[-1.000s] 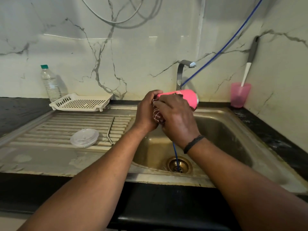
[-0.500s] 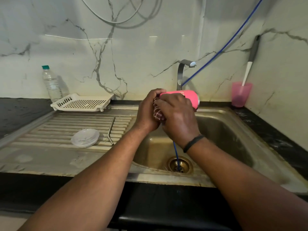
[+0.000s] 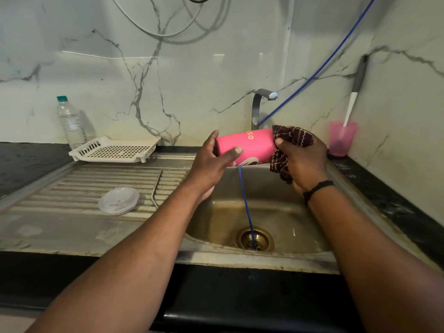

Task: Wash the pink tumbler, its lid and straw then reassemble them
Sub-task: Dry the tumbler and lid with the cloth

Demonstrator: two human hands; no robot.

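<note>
- One pink tumbler (image 3: 249, 146) lies on its side in the air, above the sink (image 3: 276, 212).
- Two hands are on it. The left hand (image 3: 211, 162) grips its left end, thumb on the front.
- The right hand (image 3: 304, 159) grips one dark red cloth (image 3: 289, 145) at the tumbler's right end.
- One clear lid (image 3: 119, 200) lies flat on the ribbed drainboard (image 3: 72, 188), well apart from the tumbler.
- One bent metal straw (image 3: 155, 188) lies just beside the lid.
- One white tray (image 3: 115, 150) and one water bottle (image 3: 70, 121) sit at the back left.
- One small pink cup (image 3: 342, 138) stands at the back right with one brush (image 3: 353, 99) in it.
- One thin blue hose (image 3: 246, 200) runs down to the drain.
</note>
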